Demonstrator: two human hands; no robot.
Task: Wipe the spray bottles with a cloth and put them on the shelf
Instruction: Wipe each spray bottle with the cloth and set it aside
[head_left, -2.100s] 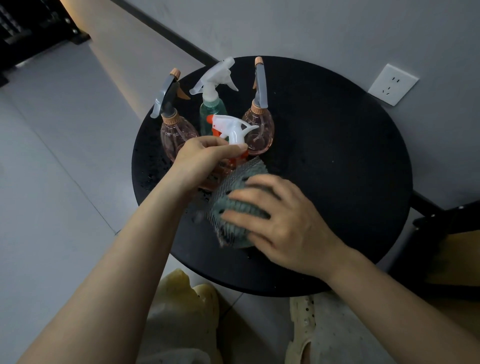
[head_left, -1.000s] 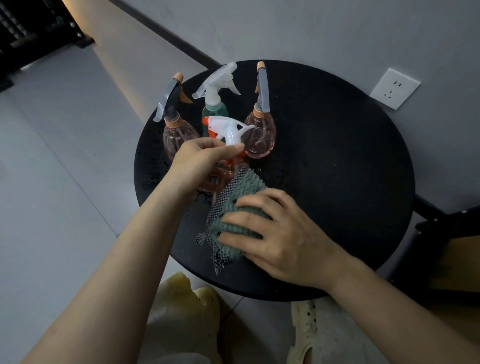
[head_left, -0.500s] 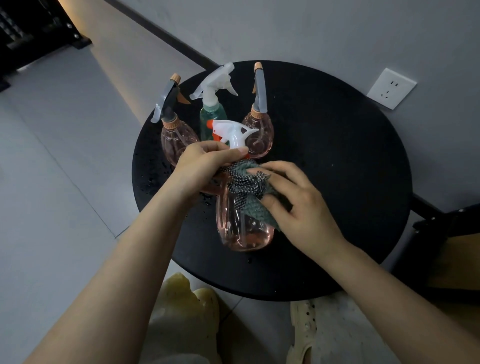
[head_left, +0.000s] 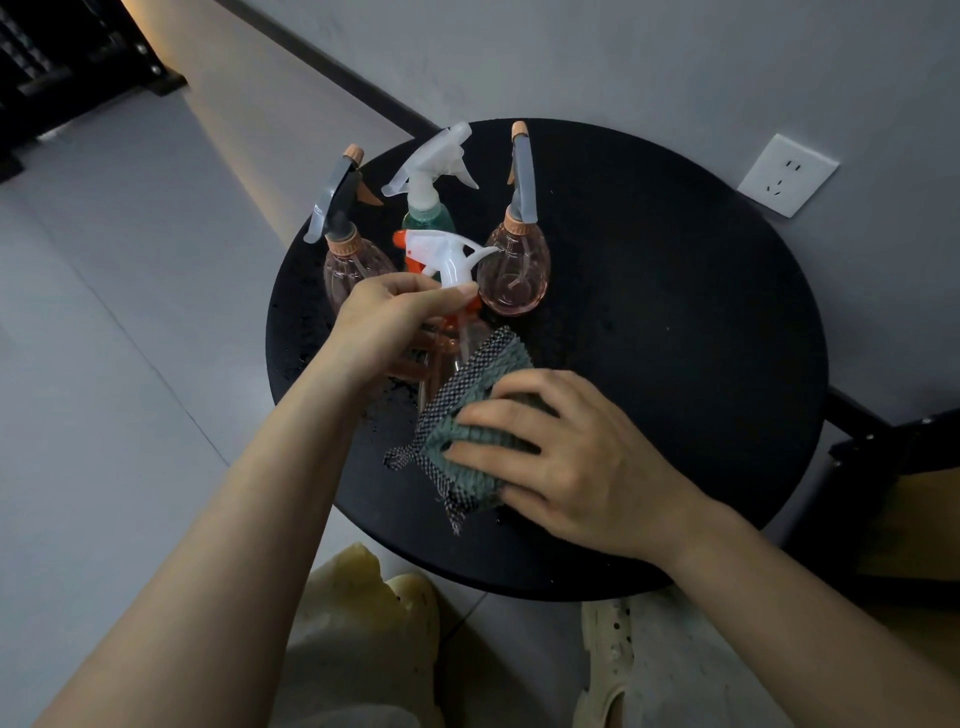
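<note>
Clear pink spray bottle (head_left: 451, 340) — white-orange trigger, cloth-covered (head_left: 467, 421).

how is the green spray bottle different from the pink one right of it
The green spray bottle has a green body; the pink spray bottle has a clear pink, egg-shaped one. Green's trigger head is broad, translucent white; pink's is narrow and grey with an orange tip. Both stand upright, untouched, on the black round table.

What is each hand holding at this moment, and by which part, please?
The left hand grips the pink spray bottle at its neck, under the white trigger head. The right hand holds the green cloth wrapped round the bottle's body.
</note>
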